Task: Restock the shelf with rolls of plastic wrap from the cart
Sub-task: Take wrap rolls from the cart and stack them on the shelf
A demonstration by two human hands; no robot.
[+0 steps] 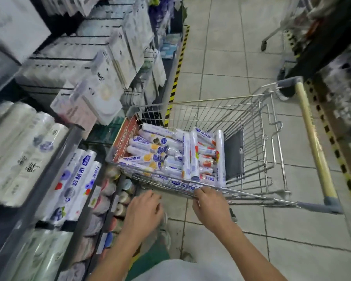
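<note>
A wire shopping cart (253, 138) stands in the aisle, its basket holding several white rolls of plastic wrap (170, 153) with blue and fruit labels. My right hand (210, 203) grips the cart's near top rim. My left hand (144, 207) hovers just left of it, below the cart's corner, fingers spread and holding nothing. On the shelf (49, 179) to the left lie similar white rolls (77, 179) with blue print.
Hanging white packets (101, 82) fill the upper racks at left. Small jars (122, 197) line the low shelf edge near my left hand. A second cart (288, 29) stands far back right. Yellow-black hazard tape (178, 65) marks the shelf bases. The floor is tiled.
</note>
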